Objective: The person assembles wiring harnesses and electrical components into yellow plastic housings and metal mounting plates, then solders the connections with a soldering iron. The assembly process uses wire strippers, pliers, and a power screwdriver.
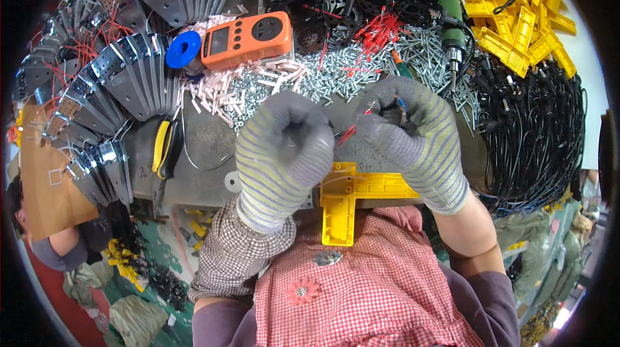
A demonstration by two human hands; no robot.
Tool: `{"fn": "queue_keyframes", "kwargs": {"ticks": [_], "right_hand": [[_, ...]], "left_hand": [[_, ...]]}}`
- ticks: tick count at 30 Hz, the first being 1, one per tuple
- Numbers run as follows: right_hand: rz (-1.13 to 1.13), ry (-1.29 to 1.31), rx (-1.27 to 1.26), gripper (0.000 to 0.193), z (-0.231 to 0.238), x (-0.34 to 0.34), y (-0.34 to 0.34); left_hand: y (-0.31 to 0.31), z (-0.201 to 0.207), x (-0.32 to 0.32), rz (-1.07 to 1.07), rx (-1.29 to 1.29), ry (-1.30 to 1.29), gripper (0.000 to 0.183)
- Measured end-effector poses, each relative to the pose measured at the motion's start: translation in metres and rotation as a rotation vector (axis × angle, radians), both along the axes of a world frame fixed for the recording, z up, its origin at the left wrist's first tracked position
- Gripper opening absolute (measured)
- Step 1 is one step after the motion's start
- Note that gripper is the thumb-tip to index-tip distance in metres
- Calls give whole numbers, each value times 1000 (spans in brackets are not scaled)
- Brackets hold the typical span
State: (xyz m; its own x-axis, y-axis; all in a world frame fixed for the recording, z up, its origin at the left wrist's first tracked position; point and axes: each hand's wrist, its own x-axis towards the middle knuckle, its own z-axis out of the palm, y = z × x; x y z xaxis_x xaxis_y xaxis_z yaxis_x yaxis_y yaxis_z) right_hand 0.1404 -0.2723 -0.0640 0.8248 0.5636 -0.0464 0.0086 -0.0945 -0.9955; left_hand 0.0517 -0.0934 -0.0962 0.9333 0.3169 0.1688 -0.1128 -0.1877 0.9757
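Both my hands wear grey gloves with yellow-green stripes and are raised over the middle of the bench. My left hand (284, 153) is closed, thumb against curled fingers; whatever it may hold is hidden. Beside it, my right hand (416, 140) pinches thin electric wires, with a blue end (403, 107) showing at its fingers. A short red wire (347, 134) sticks out in the gap between the hands. Below them, a yellow plastic T-shaped housing (339, 214) lies at the bench's near edge, open side up, against the checked apron.
Yellow-handled pliers (166, 147) and metal brackets (129, 72) are on the left. An orange meter (247, 40), blue tape roll (183, 49), screws (336, 82) and white sleeves (223, 92) lie behind. At right are a green power screwdriver (450, 18), black cables (529, 134) and yellow housings (516, 30).
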Motion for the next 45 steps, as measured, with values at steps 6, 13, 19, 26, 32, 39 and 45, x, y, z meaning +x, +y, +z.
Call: {"fn": "queue_keyframes", "kwargs": {"ticks": [6, 13, 19, 26, 32, 39, 45], "right_hand": [[-13, 12, 26, 15, -4, -5, -3], [26, -95, 9, 15, -8, -10, -18], [-102, -113, 65, 14, -16, -21, -10], [277, -396, -237, 11, -13, -11, -16], [20, -173, -238, 14, -9, -14, -22], [579, -1306, -737, 28, -36, -29, -2], [420, -941, -505, 22, -33, -7, -38]], "left_hand": [[-11, 3, -4, -63, -412, -3, 12], [-3, -6, -15, -21, -419, -16, 22], [-5, -7, -24, 5, -119, 181, 12], [8, -31, -50, 108, -177, 114, 20], [16, -41, -56, 209, -264, 83, 20], [21, -50, -53, 199, -167, 79, 20], [21, -46, -55, 99, -124, 107, 23]]}}
